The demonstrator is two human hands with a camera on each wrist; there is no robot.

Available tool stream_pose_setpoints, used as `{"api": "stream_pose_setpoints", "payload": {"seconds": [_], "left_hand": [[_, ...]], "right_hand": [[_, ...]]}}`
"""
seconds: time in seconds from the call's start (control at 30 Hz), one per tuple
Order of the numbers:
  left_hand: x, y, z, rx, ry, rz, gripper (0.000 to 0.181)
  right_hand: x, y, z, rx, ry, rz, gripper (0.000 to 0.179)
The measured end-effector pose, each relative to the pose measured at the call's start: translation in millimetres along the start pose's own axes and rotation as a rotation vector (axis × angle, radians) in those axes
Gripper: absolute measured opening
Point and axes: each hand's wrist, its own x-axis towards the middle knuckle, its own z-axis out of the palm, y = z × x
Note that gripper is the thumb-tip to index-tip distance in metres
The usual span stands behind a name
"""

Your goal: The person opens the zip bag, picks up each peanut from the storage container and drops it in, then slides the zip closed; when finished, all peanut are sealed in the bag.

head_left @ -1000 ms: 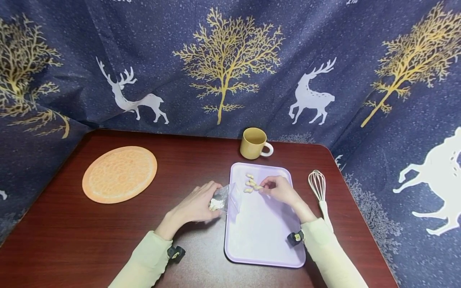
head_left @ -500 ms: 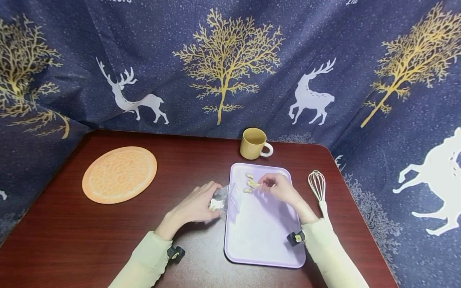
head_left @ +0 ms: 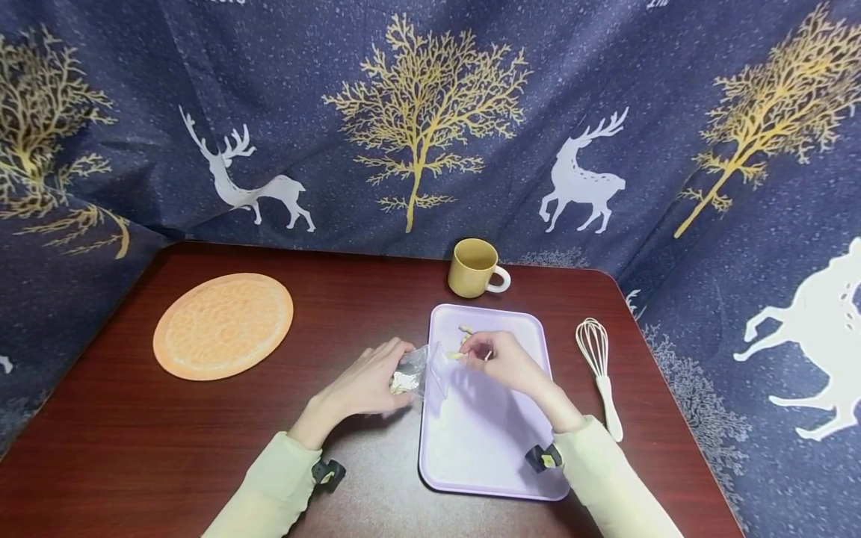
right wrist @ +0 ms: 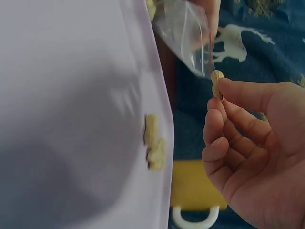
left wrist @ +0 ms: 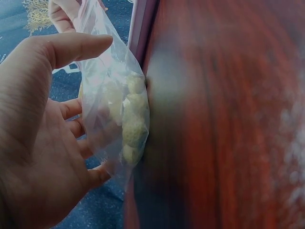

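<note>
My left hand (head_left: 373,377) holds a clear zip bag (head_left: 410,373) at the tray's left edge, fingers and thumb around it. Several peanuts in their shells (left wrist: 135,121) lie inside the bag in the left wrist view. Above the purple tray (head_left: 491,448), my right hand (head_left: 504,362) pinches one peanut (right wrist: 217,85) between thumb and fingertips, close to the bag's mouth. Other peanuts (right wrist: 151,131) rest on the tray, partly hidden behind the right hand in the head view.
A yellow mug (head_left: 473,269) with a white handle stands behind the tray. To the tray's right lies a white whisk (head_left: 605,381). An orange round mat (head_left: 224,326) is at the left of the dark red wooden table (head_left: 168,448). A patterned blue cloth (head_left: 336,187) hangs behind.
My right hand has lifted a peanut from the group on the tray and carried it left toward the bag. The left hand and bag have stayed in place.
</note>
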Motion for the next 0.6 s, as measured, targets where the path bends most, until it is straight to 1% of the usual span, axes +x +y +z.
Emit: {"api": "stream_pose_setpoints", "payload": {"seconds": [0.17,0.33,0.6], "left_hand": [[0.0,-0.3,-0.2,-0.005,0.006,0.011,0.068],[0.1,-1.1,0.5,-0.009,0.01,0.013,0.068],[0.7,-2.6,1.4,-0.011,0.005,0.008,0.066]], "right_hand": [[0.1,-3.2,10.4,-0.05,-0.028,-0.043,0.009],[-0.9,-7.2,16.6,-0.033,-0.038,-0.037,0.009],[-1.5,-10.5,19.0,-0.029,-0.047,-0.019,0.006]]}}
